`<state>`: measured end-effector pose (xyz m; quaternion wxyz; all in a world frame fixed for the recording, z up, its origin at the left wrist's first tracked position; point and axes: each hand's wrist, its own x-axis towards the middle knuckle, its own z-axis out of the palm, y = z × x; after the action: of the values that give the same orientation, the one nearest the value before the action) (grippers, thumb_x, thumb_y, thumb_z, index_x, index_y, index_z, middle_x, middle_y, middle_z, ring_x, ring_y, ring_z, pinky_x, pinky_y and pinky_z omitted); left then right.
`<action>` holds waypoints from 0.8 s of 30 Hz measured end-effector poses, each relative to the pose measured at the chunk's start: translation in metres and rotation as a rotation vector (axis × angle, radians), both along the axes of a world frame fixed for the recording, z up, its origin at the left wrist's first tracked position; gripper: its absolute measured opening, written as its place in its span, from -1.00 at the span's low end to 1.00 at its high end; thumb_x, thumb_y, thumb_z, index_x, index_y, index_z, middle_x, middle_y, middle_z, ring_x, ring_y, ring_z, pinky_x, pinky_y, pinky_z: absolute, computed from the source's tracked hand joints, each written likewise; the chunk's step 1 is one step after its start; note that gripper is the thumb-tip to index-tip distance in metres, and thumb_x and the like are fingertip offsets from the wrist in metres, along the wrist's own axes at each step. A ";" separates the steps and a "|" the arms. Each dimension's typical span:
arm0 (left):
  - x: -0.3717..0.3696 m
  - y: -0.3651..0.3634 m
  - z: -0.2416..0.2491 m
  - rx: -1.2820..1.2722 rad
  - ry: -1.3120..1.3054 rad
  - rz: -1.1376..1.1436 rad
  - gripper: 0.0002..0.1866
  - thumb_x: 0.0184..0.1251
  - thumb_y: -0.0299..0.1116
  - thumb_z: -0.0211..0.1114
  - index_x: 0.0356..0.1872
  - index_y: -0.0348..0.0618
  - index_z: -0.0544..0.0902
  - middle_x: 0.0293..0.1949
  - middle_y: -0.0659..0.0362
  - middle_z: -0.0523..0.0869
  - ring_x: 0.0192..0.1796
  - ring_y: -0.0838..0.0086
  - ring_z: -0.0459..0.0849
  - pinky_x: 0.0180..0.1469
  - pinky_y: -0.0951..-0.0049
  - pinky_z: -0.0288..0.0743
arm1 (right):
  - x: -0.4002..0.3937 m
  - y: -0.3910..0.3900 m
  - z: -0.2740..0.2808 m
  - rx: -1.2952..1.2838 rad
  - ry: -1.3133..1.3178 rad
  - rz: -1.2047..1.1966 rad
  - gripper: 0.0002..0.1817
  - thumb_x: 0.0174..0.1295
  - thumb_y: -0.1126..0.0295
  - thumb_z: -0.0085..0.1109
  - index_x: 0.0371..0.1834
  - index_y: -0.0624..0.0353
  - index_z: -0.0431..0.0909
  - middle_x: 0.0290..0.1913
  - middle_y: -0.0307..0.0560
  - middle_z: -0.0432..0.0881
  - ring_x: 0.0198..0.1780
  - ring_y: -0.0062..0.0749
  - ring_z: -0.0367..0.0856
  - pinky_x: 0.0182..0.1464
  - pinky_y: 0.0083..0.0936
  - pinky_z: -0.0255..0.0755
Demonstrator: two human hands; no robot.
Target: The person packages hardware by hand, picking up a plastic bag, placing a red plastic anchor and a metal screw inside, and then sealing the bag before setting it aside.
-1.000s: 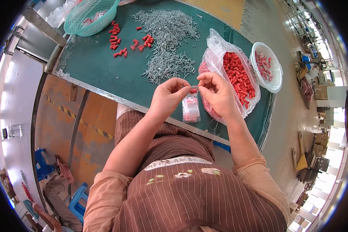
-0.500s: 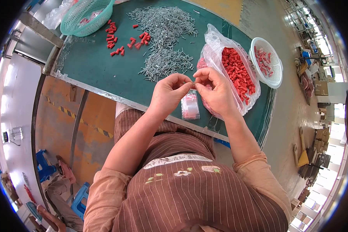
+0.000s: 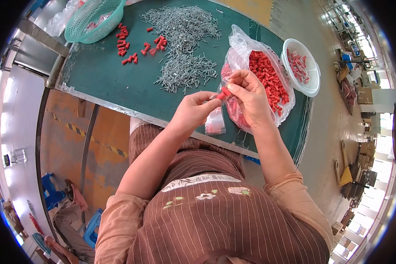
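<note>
My left hand (image 3: 194,109) pinches one side of a small clear plastic bag (image 3: 215,96) above the table's near edge. On the other side, my right hand (image 3: 250,97) is closed on the same bag, thumb against it. Red plastic pieces (image 3: 225,93) show between the two hands, seemingly inside the bag; their exact number is hidden by my fingers. Just below lie flat clear bags with red printing (image 3: 215,122) on the green table (image 3: 119,90). Beside my right hand stands a large clear bag (image 3: 239,39), open and full of red plastic plugs (image 3: 268,79).
A heap of grey screws or nails (image 3: 185,31) covers the table's middle, with loose red plugs (image 3: 123,39) left of it. A green basket (image 3: 94,33) stands far left, a white basket (image 3: 313,79) at right. Another person's hand (image 3: 59,248) shows lower left.
My hands have moved slightly apart, the right one rising. Red pieces and clear film now show between them, where earlier my fingertips met. The view has shifted slightly.
</note>
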<state>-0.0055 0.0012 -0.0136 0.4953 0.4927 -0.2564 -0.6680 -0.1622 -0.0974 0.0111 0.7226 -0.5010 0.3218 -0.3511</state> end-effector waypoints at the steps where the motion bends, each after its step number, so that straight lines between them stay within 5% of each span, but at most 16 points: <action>1: -0.002 0.000 0.001 -0.014 -0.024 0.026 -0.76 0.33 -0.22 0.38 -0.20 -0.19 0.73 -0.53 0.43 0.52 -0.52 0.80 0.32 -0.52 0.66 0.16 | -0.001 0.000 -0.001 0.007 0.003 -0.009 -0.79 0.25 0.66 0.16 -0.08 0.20 0.51 -0.22 -0.23 0.59 -0.19 -0.58 0.61 -0.07 -0.60 0.54; 4: -0.007 -0.001 0.002 -0.005 -0.091 0.067 -0.83 0.32 -0.34 0.38 -0.21 -0.22 0.69 -0.54 0.41 0.52 -0.61 0.80 0.24 -0.59 0.68 0.01 | -0.006 -0.001 -0.004 0.026 -0.002 -0.032 -0.79 0.26 0.65 0.15 -0.08 0.19 0.51 -0.21 -0.23 0.59 -0.18 -0.58 0.61 -0.05 -0.60 0.53; 16: -0.012 -0.004 0.013 -0.067 0.107 0.087 -0.92 0.30 -0.41 0.37 -0.31 -0.15 0.65 -0.50 0.38 0.56 -0.62 0.79 0.23 -0.59 0.68 0.03 | -0.020 -0.006 0.012 0.107 0.037 0.002 -0.79 0.29 0.60 0.16 -0.02 0.20 0.53 -0.18 -0.21 0.62 -0.16 -0.57 0.64 -0.10 -0.60 0.54; 22: -0.015 -0.002 0.019 -0.006 0.164 0.082 -0.82 0.38 -0.28 0.29 -0.14 -0.16 0.67 -0.48 0.41 0.51 -0.55 0.79 0.29 -0.56 0.67 0.12 | -0.030 -0.012 0.022 0.104 0.021 -0.043 -0.81 0.27 0.57 0.21 -0.07 0.20 0.56 -0.19 -0.21 0.63 -0.21 -0.58 0.62 -0.15 -0.62 0.51; 24: -0.014 -0.001 0.007 -0.049 0.202 0.099 -0.72 0.46 -0.33 0.17 0.09 -0.21 0.56 -0.41 0.32 0.53 -0.59 0.78 0.20 -0.62 0.70 0.01 | -0.052 -0.034 0.034 -0.002 0.041 -0.166 -0.84 0.25 0.56 0.23 -0.11 0.21 0.57 -0.21 -0.22 0.63 -0.23 -0.60 0.60 -0.17 -0.65 0.49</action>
<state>-0.0195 -0.0003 -0.0064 0.5626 0.4228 -0.1969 -0.6826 -0.2139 -0.1317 0.0449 0.6837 -0.4805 0.3766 -0.3997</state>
